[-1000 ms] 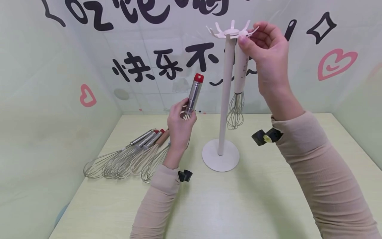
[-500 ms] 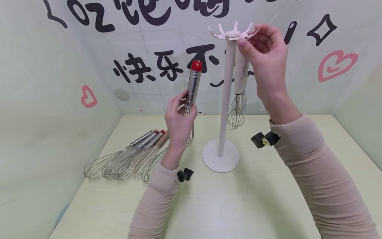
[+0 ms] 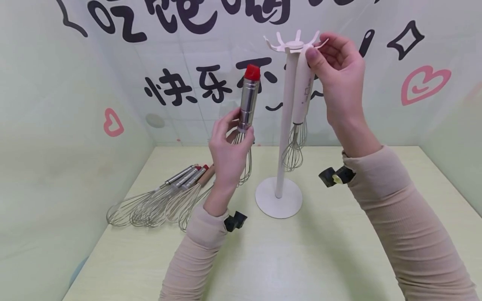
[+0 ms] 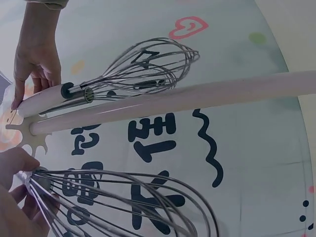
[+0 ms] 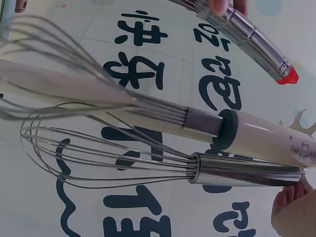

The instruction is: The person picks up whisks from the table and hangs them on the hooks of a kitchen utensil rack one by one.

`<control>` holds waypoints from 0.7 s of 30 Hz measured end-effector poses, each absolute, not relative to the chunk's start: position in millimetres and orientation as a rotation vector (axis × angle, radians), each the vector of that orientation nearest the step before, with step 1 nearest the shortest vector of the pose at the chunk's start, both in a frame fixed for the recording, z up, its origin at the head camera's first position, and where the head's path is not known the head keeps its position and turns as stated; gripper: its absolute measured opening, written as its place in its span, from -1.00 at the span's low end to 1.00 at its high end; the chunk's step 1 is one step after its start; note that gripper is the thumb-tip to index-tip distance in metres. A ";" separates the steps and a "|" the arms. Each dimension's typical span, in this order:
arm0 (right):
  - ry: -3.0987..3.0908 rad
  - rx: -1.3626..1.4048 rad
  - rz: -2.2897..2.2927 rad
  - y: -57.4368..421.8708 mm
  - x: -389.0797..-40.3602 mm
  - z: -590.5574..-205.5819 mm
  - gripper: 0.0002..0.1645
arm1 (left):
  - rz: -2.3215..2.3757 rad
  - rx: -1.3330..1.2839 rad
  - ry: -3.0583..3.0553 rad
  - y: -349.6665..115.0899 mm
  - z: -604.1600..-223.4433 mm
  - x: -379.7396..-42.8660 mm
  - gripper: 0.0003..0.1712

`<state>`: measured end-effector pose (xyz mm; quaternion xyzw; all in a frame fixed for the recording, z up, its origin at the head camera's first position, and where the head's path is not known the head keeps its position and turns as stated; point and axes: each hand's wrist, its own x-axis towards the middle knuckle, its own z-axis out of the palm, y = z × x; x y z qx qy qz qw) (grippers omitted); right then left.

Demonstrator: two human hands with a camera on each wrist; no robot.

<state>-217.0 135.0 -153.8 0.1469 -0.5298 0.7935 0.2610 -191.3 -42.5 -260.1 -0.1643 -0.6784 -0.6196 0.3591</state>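
A steel-handled whisk with a red end (image 3: 249, 98) points upward in my left hand (image 3: 229, 154), gripped where handle meets wires. My right hand (image 3: 342, 69) is raised at the top of a white stand (image 3: 288, 100) ringed with hooks, its thumb and fingers pinching the upper end of a white-handled whisk (image 3: 301, 92). That whisk hangs wires down, slightly tilted, close along the pole. Just behind it hangs a second, steel-handled whisk (image 5: 247, 169), partly hidden in the head view; in the right wrist view its handle end is right by my right fingers.
On the table's left side lies a row of several whisks (image 3: 162, 200), with steel handles and one brown handle. The stand's round base (image 3: 278, 205) rests mid-table. Behind rises a pale backdrop (image 3: 180, 117) with black characters and pink hearts; pale panels flank both sides.
The white-handled whisk's lower end has swung left and slightly down, showing more of the whisk behind it. My left hand has raised its red-ended whisk and shifted it slightly right.
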 end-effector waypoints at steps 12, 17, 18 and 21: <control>-1.403 0.362 2.165 131.5 -215.0 -152.9 -0.72 | -1.619 -0.449 -1.736 -38.1 -249.1 -186.3 -0.46; -1.377 0.370 2.148 127.2 -214.4 -154.6 -0.70 | -1.626 -0.458 -1.713 -36.5 -247.6 -185.1 -0.46; -1.373 0.372 2.144 126.4 -214.4 -154.9 -0.69 | -1.629 -0.463 -1.709 -36.0 -247.2 -184.9 -0.46; -1.361 0.381 2.134 124.3 -214.4 -155.4 -0.67 | -1.641 -0.482 -1.697 -34.6 -245.6 -184.4 -0.46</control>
